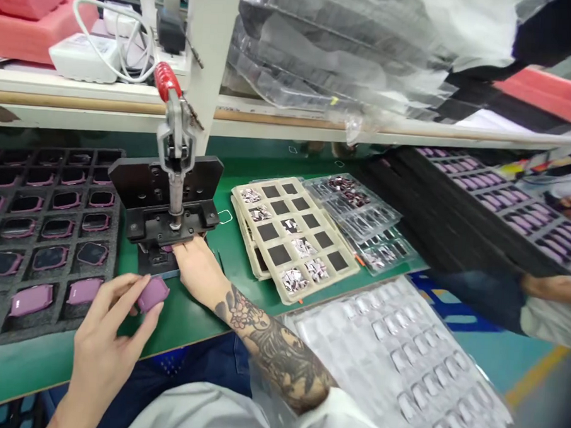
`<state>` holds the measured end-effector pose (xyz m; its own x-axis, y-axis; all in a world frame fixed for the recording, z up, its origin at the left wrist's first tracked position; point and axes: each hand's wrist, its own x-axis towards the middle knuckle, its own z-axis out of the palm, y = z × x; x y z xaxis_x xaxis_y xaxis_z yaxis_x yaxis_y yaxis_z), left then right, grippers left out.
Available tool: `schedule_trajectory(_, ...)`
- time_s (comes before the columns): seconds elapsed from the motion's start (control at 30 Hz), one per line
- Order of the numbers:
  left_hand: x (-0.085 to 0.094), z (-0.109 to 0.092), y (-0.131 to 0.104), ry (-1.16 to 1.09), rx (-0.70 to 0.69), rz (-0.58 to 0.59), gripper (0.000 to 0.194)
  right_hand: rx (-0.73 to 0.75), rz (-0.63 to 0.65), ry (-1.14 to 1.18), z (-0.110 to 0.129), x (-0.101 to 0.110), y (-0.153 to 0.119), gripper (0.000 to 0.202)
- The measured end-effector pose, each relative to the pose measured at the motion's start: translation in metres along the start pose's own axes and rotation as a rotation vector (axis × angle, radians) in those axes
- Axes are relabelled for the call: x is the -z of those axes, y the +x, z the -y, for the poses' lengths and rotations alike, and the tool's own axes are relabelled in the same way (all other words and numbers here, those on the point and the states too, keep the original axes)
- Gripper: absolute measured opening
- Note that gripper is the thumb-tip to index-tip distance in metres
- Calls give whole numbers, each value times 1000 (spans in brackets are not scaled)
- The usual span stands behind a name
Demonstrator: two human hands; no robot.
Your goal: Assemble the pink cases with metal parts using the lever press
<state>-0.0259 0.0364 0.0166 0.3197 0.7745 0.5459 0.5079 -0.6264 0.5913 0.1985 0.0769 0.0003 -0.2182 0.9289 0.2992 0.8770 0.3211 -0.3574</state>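
Note:
Between the thumb and fingers of my left hand [112, 329] is a purple watch case [153, 294], held just above the table's front edge. My right hand [197, 268] reaches under the head of a black toggle clamp fixture [167, 209] with a red handle [166, 81]. Its fingertips are hidden there, and a sliver of purple shows beside them on the fixture's base. To the left, a dark foam tray [43, 228] holds rows of purple watch cases with dark faces; two in its front row lie with plain purple sides up.
Right of the fixture lies a beige compartment tray [291, 239] with small shiny parts. Behind it are clear plastic trays [361, 208]. A white blister tray [402, 364] sits at the front right. A shelf [289, 123] crosses above. Another person's arm [551, 290] shows at right.

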Motion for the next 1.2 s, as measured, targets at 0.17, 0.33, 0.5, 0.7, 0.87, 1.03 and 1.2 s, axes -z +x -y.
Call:
schedule_trajectory(0.17,-20,6,21,308,-12,127,38,-149,-253,378,11,11,-52,45)
schedule_trajectory(0.33,-49,3,64,499,69,422,31,-252,-335,394,10,22,-100,42)
schedule_trajectory(0.5,-43,3,81,384,70,563,39,-237,-385,316,4,27,-106,40)
schedule_trajectory(0.7,-41,-2,67,417,58,533,50,-145,-471,354,13,17,-82,41)
schedule_trajectory(0.87,-55,-1,58,447,104,482,55,-99,-463,397,25,9,-66,46)
schedule_trajectory(1.03,-56,6,54,383,69,444,55,-41,-577,334,36,12,-50,49)
schedule_trajectory(1.2,-56,3,56,371,81,533,58,-43,-569,316,44,21,-47,46)
